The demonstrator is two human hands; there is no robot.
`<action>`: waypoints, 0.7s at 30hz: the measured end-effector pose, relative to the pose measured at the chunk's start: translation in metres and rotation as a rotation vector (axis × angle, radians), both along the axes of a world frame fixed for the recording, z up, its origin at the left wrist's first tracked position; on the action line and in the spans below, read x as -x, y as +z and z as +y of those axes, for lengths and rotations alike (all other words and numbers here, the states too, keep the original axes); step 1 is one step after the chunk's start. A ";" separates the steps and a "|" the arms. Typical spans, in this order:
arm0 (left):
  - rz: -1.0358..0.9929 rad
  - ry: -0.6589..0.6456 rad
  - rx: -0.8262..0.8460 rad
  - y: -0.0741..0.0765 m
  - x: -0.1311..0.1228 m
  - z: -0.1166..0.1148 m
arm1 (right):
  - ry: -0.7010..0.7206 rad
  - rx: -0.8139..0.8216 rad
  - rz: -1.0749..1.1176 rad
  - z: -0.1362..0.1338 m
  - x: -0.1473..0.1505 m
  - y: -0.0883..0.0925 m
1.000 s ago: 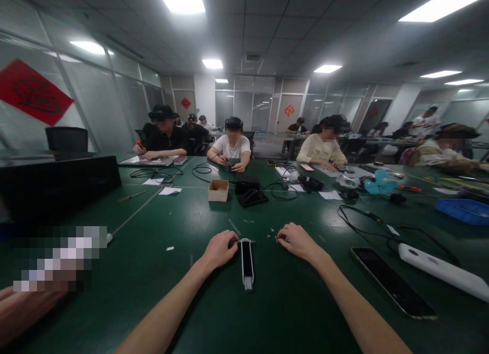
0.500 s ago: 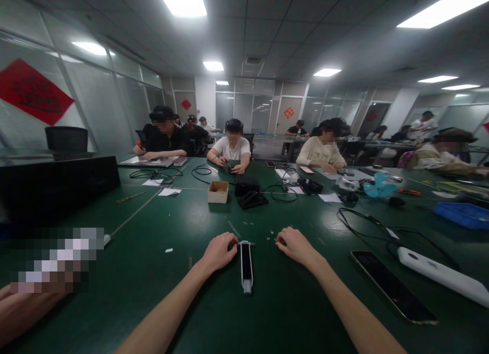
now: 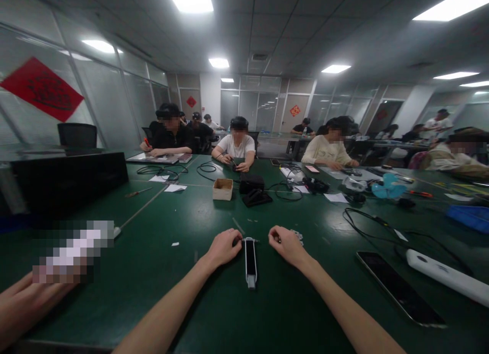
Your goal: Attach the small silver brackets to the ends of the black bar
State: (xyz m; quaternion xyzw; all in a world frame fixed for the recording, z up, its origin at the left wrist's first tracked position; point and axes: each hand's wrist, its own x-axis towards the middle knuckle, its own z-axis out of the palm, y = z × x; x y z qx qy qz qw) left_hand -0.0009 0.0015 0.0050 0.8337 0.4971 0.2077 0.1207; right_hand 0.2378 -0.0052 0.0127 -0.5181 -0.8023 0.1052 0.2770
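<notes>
A slim white-framed device with a black face (image 3: 250,260) lies on the table in front of me, a thin bar across its far end. At the left of that bar is my left hand (image 3: 222,249), fingers curled and thumb closed against them; whatever is between them is hidden. To the right of the device and apart from it, my right hand (image 3: 287,247) is closed in a pinch, and a small dark bit shows at the fingertips, too small to name. Just beyond its knuckles lie several small pale pieces (image 3: 298,236).
A black phone (image 3: 399,288) and a white elongated case (image 3: 446,275) lie at right beside a black cable. Ahead are a small open box (image 3: 222,190) and a black pouch (image 3: 252,183). Another person's forearm (image 3: 42,300) reaches in at left. Co-workers sit across the green table (image 3: 153,282).
My right hand has shifted left, away from the small pale pieces and nearer the device, its fingers drawn together. The left hand stays by the device. The whole view has shifted slightly.
</notes>
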 end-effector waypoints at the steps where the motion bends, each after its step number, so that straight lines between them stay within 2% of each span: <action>1: 0.007 0.000 -0.003 0.000 0.000 0.000 | 0.010 0.008 0.023 -0.001 0.005 -0.002; 8: 0.003 0.003 -0.012 0.001 0.000 -0.002 | 0.044 0.060 0.117 0.000 0.019 -0.015; 21: 0.003 0.004 -0.017 -0.002 -0.001 0.001 | 0.071 0.119 0.225 -0.001 0.024 -0.017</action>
